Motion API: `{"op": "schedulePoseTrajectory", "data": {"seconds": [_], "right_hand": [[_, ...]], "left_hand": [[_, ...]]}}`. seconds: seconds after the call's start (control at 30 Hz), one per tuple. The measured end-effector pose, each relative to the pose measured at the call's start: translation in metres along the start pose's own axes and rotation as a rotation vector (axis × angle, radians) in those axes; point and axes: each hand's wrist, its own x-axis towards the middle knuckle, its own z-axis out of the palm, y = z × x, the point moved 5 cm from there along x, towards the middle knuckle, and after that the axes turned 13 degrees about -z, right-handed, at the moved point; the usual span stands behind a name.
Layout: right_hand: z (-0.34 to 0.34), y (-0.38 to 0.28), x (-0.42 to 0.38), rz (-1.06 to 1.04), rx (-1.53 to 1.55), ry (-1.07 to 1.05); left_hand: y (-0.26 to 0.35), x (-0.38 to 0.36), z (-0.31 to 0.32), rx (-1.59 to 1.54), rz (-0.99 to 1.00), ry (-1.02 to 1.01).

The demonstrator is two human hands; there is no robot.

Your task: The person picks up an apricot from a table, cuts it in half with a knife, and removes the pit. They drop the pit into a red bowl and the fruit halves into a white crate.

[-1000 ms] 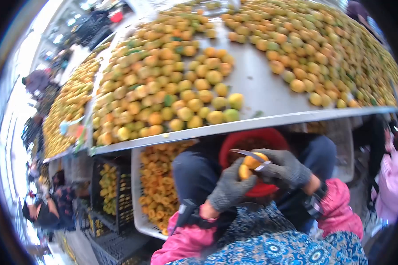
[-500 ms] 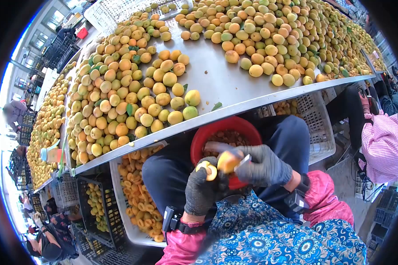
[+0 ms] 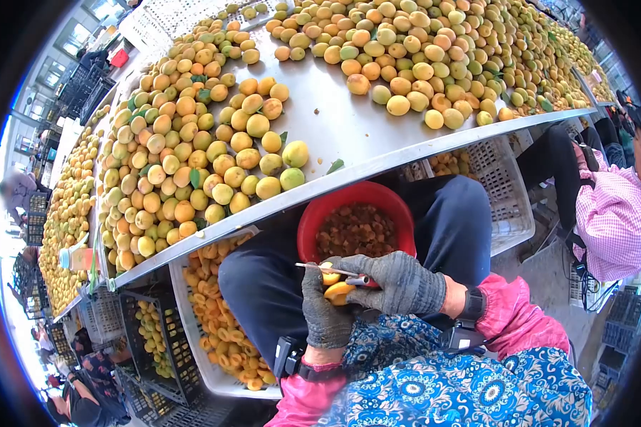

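Observation:
My left hand [image 3: 325, 306], in a dark grey glove, is closed around a cut apricot [image 3: 338, 292] whose orange flesh shows between the two hands. My right hand [image 3: 409, 283], gloved alike, grips a small knife [image 3: 327, 269]; its thin blade points left across the top of the fruit to my left thumb. A short silver tube-like end [image 3: 357, 280] also sticks out by the right fingers. Just beyond both hands, between my knees, a red bowl [image 3: 305, 229] holds a heap of brown pits [image 3: 356, 229].
A metal table [image 3: 335, 92] in front carries piles of whole apricots [image 3: 171, 156]. By my left knee, a white crate [image 3: 192, 341] holds halved apricots [image 3: 228, 313], beside a black crate [image 3: 132, 320]. Another white crate [image 3: 502, 192] stands right, near a person in a pink checked top [image 3: 609, 220].
My hands have come together around the apricot, the right one moving down and left. The knife blade, blurred before, now lies sharp across the fruit. The whole view has shifted slightly.

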Motion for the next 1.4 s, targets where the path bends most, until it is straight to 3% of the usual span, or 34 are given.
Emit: {"op": "schedulePoseTrajectory", "data": {"seconds": [0.07,0.13,0.17,0.2,0.27,0.3,0.37,0.5,0.57,0.67,0.7,0.73,0.8,0.83,0.87,0.93,0.97,1.0,1.07,1.13,1.2,1.23,1.27,1.33,1.4], "right_hand": [[0.003,-0.001,-0.003,0.1,-0.045,-0.084],[0.005,-0.004,-0.001,-0.022,0.182,0.016],[0.001,0.002,-0.001,0.079,0.262,0.054],[-0.005,0.008,0.001,0.182,0.342,0.088],[-0.005,0.018,0.004,0.175,0.279,0.103],[-0.004,0.023,0.004,0.176,0.279,0.104],[-0.002,0.026,0.006,0.078,0.238,0.068],[-0.004,0.025,0.007,0.087,0.261,0.071],[-0.01,0.02,0.007,0.103,0.094,0.076],[-0.011,0.03,0.003,0.165,0.027,0.132],[-0.014,0.034,0.004,0.1,0.188,0.276],[-0.015,0.042,0.001,0.211,0.411,0.341],[-0.027,0.045,-0.013,0.627,0.741,0.322],[-0.036,0.04,-0.007,0.528,0.601,0.323],[-0.029,0.05,-0.009,0.527,0.603,0.322],[-0.036,0.05,0.002,0.127,0.173,0.47],[-0.033,0.056,-0.008,0.296,0.317,0.406],[-0.04,0.047,-0.005,0.297,0.318,0.407],[-0.032,0.047,-0.003,0.546,0.472,0.177],[-0.027,0.053,-0.002,0.563,0.483,0.114],[-0.022,0.05,0.01,0.248,0.348,0.026],[-0.019,0.052,0.003,0.516,0.507,-0.009],[-0.021,0.047,0.005,0.511,0.507,-0.01],[-0.016,0.045,0.001,0.741,0.772,0.082],[-0.008,0.043,0.003,0.733,0.848,0.103]], "left_hand": [[-0.002,0.005,-0.013,-0.034,0.003,0.013],[-0.001,0.005,-0.012,-0.02,-0.029,-0.009],[-0.002,0.001,-0.009,0.016,0.001,-0.052],[-0.007,-0.002,-0.008,-0.077,-0.258,-0.285],[-0.012,0.0,0.008,-0.239,-0.44,-0.814],[-0.017,0.001,0.006,-0.238,-0.443,-0.814],[-0.007,0.004,0.006,-0.004,-0.041,-0.062],[-0.003,0.015,-0.001,0.086,0.02,-0.012],[0.007,0.021,-0.004,0.656,0.261,-0.073],[0.008,0.012,0.009,0.732,0.181,-0.147],[0.009,0.009,0.009,0.681,0.095,-0.152],[0.011,0.006,0.013,0.682,0.087,-0.158],[0.02,-0.002,0.026,1.131,0.325,-0.058],[0.024,-0.002,0.028,1.231,0.456,-0.022],[0.026,-0.002,0.03,1.232,0.456,-0.019],[0.034,-0.011,0.041,1.635,0.761,0.1],[0.036,-0.011,0.044,1.681,0.804,0.118],[0.038,-0.01,0.045,1.683,0.803,0.117],[0.041,-0.011,0.052,1.825,0.896,0.11],[0.045,-0.012,0.064,1.921,0.891,0.1],[0.046,-0.012,0.065,2.018,0.884,0.091],[0.046,-0.011,0.062,2.072,0.913,0.102],[0.046,-0.011,0.061,2.126,0.945,0.115],[0.049,-0.019,0.068,2.16,0.952,0.07],[0.052,-0.026,0.07,2.195,0.957,0.037]]}}
